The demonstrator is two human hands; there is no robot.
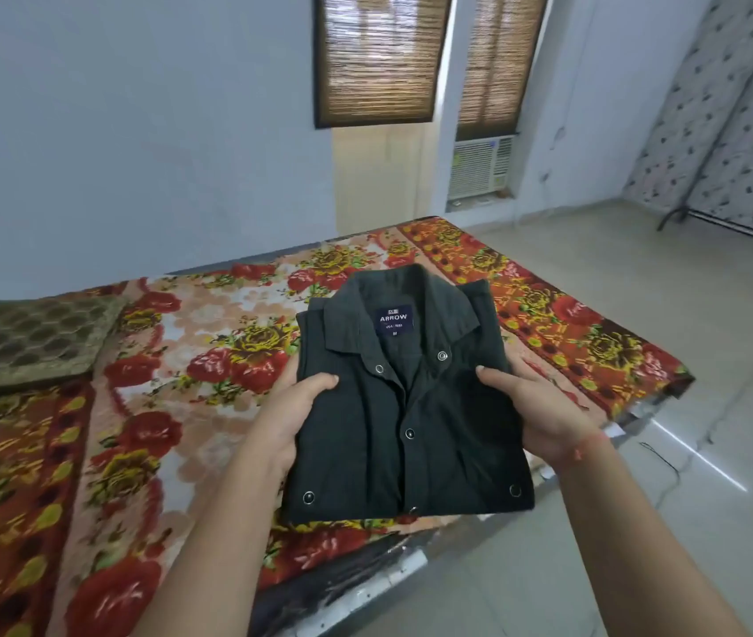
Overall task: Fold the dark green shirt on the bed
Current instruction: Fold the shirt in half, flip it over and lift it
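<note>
I am seeing only thumbs on top; the other fingers of my left hand (pixel 289 413) and right hand (pixel 537 409) are hiding beneath the dark green shirt (pixel 406 406), gripping its side edges; it is sitting folded into a neat rectangle, collar up, snaps showing, over the floral bed (pixel 172 360)'s near edge.

We're looking into a plain home bedroom: a bed (pixel 209 342) is lying low under a red and yellow floral blanket (pixel 172 360), with a brown patterned cushion (pixel 30 342) sitting at its left end. Bamboo blinds (pixel 381 57) are hanging over the windows, a window air conditioner (pixel 480 166) is sitting in the wall below one, and a spare mattress (pixel 732 112) is leaning against the right wall on the tiled floor (pixel 641 287).
</note>
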